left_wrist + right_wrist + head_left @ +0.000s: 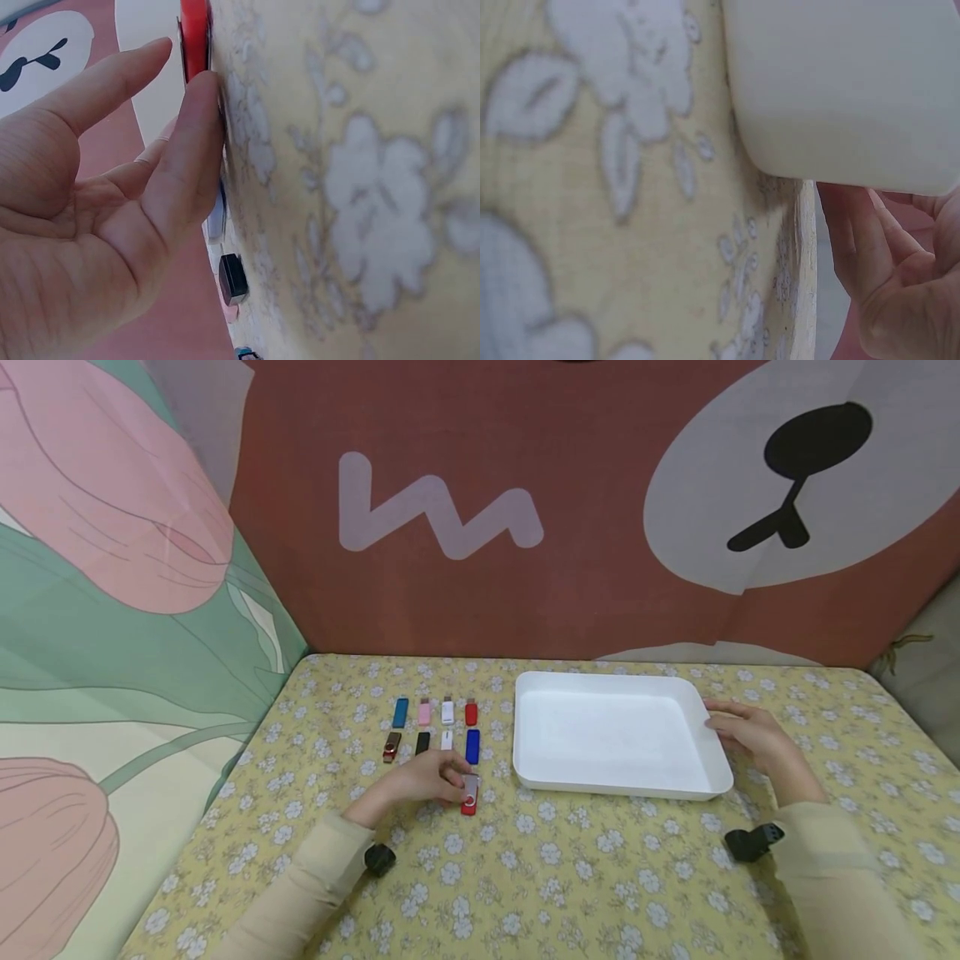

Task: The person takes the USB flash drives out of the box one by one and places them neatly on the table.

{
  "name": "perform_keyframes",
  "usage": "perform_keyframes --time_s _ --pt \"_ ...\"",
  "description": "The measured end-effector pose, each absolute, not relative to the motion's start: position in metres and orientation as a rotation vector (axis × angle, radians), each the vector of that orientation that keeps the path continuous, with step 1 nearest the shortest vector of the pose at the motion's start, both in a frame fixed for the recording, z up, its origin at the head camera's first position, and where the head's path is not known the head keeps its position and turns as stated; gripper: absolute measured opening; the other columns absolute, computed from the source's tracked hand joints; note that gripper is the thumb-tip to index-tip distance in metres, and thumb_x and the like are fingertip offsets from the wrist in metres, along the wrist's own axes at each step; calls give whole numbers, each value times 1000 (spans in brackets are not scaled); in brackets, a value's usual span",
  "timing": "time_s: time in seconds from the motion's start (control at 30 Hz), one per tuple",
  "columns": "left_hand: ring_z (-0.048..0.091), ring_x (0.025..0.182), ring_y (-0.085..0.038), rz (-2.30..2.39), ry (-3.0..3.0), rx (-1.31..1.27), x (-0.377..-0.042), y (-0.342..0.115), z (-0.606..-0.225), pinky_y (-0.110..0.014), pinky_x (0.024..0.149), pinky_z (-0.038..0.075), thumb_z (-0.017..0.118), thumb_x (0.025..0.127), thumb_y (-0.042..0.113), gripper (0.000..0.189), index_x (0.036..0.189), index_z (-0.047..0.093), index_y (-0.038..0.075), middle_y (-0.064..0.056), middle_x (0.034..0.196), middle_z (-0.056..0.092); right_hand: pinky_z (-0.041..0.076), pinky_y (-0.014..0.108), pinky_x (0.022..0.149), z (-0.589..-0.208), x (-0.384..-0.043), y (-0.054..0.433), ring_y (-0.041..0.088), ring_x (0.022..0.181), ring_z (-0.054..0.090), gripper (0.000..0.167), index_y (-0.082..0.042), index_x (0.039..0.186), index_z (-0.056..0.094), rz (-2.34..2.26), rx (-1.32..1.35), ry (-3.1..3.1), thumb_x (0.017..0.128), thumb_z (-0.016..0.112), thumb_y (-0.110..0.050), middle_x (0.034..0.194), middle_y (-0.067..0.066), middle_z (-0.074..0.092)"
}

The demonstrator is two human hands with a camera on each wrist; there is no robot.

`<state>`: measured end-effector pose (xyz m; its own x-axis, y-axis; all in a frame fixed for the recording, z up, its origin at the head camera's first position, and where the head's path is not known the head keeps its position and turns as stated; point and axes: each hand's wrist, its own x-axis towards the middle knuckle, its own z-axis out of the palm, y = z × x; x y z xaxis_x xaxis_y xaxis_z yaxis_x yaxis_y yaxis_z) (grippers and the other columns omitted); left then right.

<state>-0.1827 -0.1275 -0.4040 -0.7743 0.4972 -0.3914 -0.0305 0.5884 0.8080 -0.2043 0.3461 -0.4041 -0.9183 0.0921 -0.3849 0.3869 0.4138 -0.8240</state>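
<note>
In the head view my left hand (pixel 427 778) is at a red USB flash drive with a silver swivel cover (pixel 469 795), which lies on the cloth. The left wrist view shows fingertips against the red flash drive (pixel 195 34), with the thumb slightly apart from it. My right hand (pixel 757 742) rests its fairly straight fingers against the right wall of a white tray (pixel 622 791). Seen from the right wrist, that hand (pixel 892 277) touches the outer wall of the tray (pixel 847 97); some fingertips are hidden behind it.
Beyond the left hand, two rows of flash drives include teal (pixel 401 712), pink (pixel 424 713), white (pixel 447 712), red (pixel 471 713), brown-red (pixel 392 747), black (pixel 423 742) and blue (pixel 472 747) ones. Yellow floral cloth (pixel 570 877) covers the table, and a printed curtain (pixel 465 610) hangs behind.
</note>
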Motion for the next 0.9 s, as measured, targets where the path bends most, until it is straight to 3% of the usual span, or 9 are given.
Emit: perform_keyframes --time_s 0.17,0.33,0.57,0.73,0.8,0.87,0.9 --pt "59 78 -12 1167 2213 335 -183 -132 -400 -26 67 53 67 87 8 37 122 55 0 -10 97 62 55 15 74 -405 -202 346 -14 73 57 72 1 151 20 -1508 392 2382 96 53 -32 126 6 48" --pt "63 83 -18 1230 2265 318 -183 -137 -393 -30 70 56 60 92 8 38 128 53 -1 -16 106 62 54 13 73 -407 -201 344 -16 73 54 72 2 151 18 -1519 387 2381 97 51 -34 148 25 28" --pt "62 101 -35 1414 2395 213 -186 -145 -382 -40 84 57 48 99 13 40 136 46 -2 -24 118 58 54 12 72 -405 -201 340 -16 72 54 70 1 151 16 -1518 409 2384 98 48 -32 135 14 42" --pt "56 116 -37 1486 2494 102 -190 -149 -376 -42 93 54 46 101 17 42 140 43 2 -23 130 52 52 11 72 -404 -202 336 -16 72 50 68 2 151 16 -1505 428 2396 100 44 -33 138 18 40" --pt "54 117 -37 1493 2517 60 -190 -151 -374 -43 92 53 45 101 18 43 143 41 6 -22 133 51 52 12 71 -404 -202 335 -14 74 50 65 0 151 19 -1508 462 2408 101 41 -34 129 12 48" --pt "52 120 -37 1458 2572 47 -191 -153 -372 -45 90 53 45 101 18 45 144 39 8 -21 137 48 51 18 72 -402 -201 333 -4 77 51 64 1 151 20 -1477 452 2458 101 37 -36 120 7 50" --pt "51 122 -37 1439 2601 38 -191 -154 -371 -45 87 52 45 101 19 46 145 38 9 -20 139 47 52 25 78 -401 -201 332 6 85 56 64 2 151 19 -1473 442 2479 102 34 -37 120 12 51"
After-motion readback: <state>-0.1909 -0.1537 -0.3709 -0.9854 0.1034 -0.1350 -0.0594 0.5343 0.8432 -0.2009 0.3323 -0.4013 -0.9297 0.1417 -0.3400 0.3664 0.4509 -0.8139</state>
